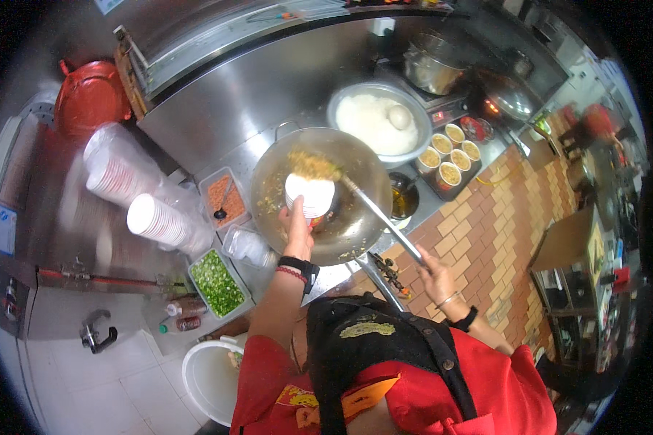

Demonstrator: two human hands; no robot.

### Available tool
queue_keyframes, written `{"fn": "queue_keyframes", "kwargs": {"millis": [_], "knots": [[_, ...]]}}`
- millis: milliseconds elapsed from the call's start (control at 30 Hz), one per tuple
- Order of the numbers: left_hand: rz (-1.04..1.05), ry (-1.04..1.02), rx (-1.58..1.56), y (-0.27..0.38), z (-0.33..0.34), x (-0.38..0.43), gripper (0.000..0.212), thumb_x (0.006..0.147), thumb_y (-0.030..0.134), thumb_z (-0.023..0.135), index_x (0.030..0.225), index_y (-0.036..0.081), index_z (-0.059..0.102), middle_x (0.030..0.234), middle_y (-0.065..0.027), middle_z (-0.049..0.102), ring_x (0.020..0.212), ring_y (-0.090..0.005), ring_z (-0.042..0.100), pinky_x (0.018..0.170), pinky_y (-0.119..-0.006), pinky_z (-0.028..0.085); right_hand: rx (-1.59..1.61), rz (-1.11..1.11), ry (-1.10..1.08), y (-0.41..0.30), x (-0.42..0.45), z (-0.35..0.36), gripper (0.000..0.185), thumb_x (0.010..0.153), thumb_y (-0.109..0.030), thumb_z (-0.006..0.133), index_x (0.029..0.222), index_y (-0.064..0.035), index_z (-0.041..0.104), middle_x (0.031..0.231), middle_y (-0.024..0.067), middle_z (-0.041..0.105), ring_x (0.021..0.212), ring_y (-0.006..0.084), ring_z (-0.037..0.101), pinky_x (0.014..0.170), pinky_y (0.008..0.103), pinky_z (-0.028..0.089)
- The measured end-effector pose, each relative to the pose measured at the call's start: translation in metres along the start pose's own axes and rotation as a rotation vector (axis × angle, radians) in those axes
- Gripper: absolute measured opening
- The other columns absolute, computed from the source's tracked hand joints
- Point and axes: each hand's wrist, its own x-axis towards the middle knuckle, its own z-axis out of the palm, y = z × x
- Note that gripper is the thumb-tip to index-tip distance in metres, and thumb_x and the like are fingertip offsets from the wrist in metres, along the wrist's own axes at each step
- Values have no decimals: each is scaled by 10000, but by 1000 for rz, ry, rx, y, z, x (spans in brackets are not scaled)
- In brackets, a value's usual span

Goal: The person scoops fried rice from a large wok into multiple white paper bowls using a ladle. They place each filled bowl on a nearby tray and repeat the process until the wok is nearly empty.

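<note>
My left hand (298,231) grips a stack of nested white paper cups (311,193) over the large metal wok (362,155). In my right hand (436,276) is the long handle of a wok ladle (383,217). The ladle's head sits beside the top cup's rim, heaped with yellow-brown food that looks like fried rice (311,165). That food hides the ladle's bowl and part of the top cup's opening. Bits of the same food cling to the wok's inner wall.
Right of the wok are a basin of white rice (370,122), a dark tray of filled cups (439,157) and a pot of dark liquid (405,197). Leftward stand tubs of diced orange food (226,198) and chopped green onion (216,283), and stacked cups (158,220). A person (596,128) is far right.
</note>
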Motion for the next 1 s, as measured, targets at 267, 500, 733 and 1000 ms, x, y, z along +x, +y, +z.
{"fn": "queue_keyframes", "kwargs": {"millis": [267, 500, 733, 1000], "knots": [[-152, -293, -420, 1, -15, -25, 809, 798, 498, 642, 1417, 138, 268, 1380, -174, 369, 1290, -357, 357, 1080, -578, 240, -108, -89, 197, 7, 0, -7, 559, 793, 52, 604, 1311, -152, 562, 748, 133, 571, 633, 265, 586, 608, 355, 487], [-203, -340, -426, 7, -32, -61, 880, 780, 543, 665, 1423, 97, 264, 1393, -179, 330, 1286, -349, 371, 1065, -552, 313, -476, -155, -9, 54, 55, 17, 552, 853, -37, 549, 1372, -211, 477, 750, 173, 597, 679, 366, 618, 600, 444, 496], [214, -340, -353, 46, -140, -97, 581, 873, 302, 615, 1335, 29, 390, 1319, -119, 490, 1258, -296, 452, 1035, -506, 387, -868, -236, -198, 32, 156, -38, 434, 883, -97, 500, 1288, -244, 552, 741, 185, 631, 649, 336, 642, 551, 453, 512], [149, -74, -553, 12, -239, -167, 655, 887, 314, 556, 1413, 20, 297, 1405, -146, 411, 1305, -317, 411, 1094, -497, 341, -1068, -539, -317, -76, 316, -27, 326, 838, -230, 621, 1159, -276, 651, 791, 117, 657, 762, 314, 649, 646, 430, 514]]}}
